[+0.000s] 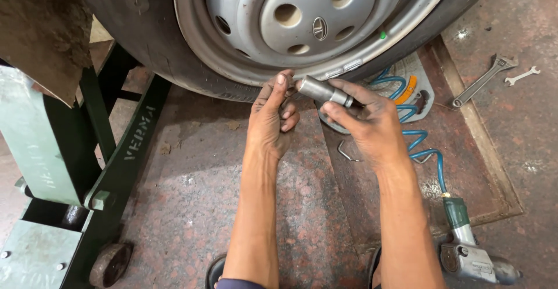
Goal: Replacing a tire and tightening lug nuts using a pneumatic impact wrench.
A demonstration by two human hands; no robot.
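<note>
In the middle of the frame, the right hand (372,123) grips a metal socket (324,91). The left hand (273,117), fingers loosely curled, touches its end. Both are just below the wheel (290,22). The air wrench (474,257) lies at the lower right.

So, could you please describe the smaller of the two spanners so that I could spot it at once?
Start at the wheel and look right along the floor. Two tools lie together there: the adjustable wrench and, right of it, the small open-ended spanner. It is shorter, thinner and paler.
</note>
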